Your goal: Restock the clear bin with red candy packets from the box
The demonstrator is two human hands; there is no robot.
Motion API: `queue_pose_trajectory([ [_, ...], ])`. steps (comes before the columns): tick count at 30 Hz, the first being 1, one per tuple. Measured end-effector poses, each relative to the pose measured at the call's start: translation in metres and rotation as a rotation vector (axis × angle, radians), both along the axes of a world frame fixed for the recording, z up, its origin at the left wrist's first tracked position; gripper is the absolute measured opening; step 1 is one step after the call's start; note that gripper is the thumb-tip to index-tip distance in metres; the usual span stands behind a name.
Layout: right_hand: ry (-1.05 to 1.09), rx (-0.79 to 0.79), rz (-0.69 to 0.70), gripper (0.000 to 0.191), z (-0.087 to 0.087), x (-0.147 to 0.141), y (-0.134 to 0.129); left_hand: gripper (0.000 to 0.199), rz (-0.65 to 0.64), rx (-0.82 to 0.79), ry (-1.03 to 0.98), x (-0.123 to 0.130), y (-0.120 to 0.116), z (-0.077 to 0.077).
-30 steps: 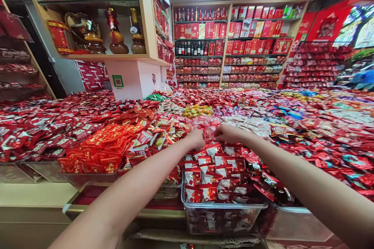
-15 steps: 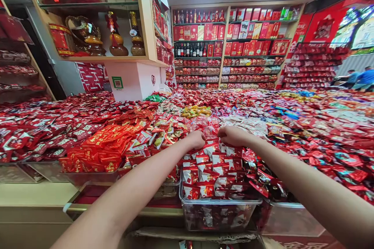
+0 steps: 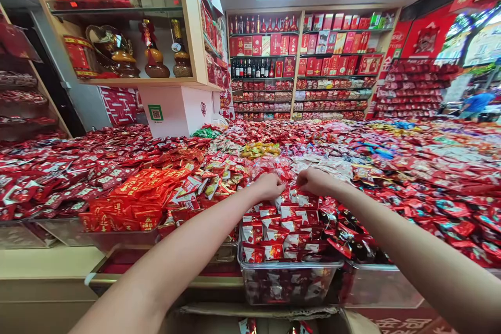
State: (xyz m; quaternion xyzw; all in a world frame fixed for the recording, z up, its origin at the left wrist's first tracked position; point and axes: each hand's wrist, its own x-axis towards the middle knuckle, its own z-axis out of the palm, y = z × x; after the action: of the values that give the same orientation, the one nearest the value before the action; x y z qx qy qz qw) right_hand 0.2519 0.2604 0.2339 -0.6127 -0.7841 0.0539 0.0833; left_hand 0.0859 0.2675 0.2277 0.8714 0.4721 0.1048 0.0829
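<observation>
Both hands reach over a clear plastic bin [image 3: 289, 282] heaped with small red and white packets [image 3: 274, 233]. My left hand [image 3: 270, 186] is at the back left of these packets, its fingers curled inward. Across a small gap, my right hand [image 3: 313, 181] is at the back right, with its fingers bent down together. Both touch or hover just above the packets at the back of the heap; what their fingers hold, if anything, is too small to make out. Behind them lie clear pinkish packets [image 3: 268, 167] and yellow ones [image 3: 260, 150].
Bright red packets [image 3: 146, 193] are heaped on the left, dark glossy ones [image 3: 358, 245] on the right. An open cardboard box [image 3: 258, 311] sits below the bin. A white pillar [image 3: 168, 109] and stocked shelves [image 3: 301, 62] stand behind. A person in blue [image 3: 477, 103] is far right.
My left hand has moved slightly right, and my right hand slightly right too. The view has shifted a little, and the packets between the hands look slightly rearranged.
</observation>
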Motion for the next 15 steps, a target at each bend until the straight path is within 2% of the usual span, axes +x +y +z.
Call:
queue_pose_trajectory([
  [6, -0.004, 0.042, 0.001, 0.017, 0.003, 0.000, -0.009, 0.027, 0.031, 0.018, 0.039, 0.005, -0.006, 0.005],
  [11, -0.011, 0.049, -0.010, 0.030, 0.011, 0.012, -0.026, 0.023, 0.161, -0.038, 0.179, -0.013, -0.017, 0.022],
  [15, 0.100, -0.048, 0.073, 0.015, 0.008, 0.012, -0.034, 0.010, 0.192, -0.124, 0.288, -0.022, -0.029, 0.031],
])
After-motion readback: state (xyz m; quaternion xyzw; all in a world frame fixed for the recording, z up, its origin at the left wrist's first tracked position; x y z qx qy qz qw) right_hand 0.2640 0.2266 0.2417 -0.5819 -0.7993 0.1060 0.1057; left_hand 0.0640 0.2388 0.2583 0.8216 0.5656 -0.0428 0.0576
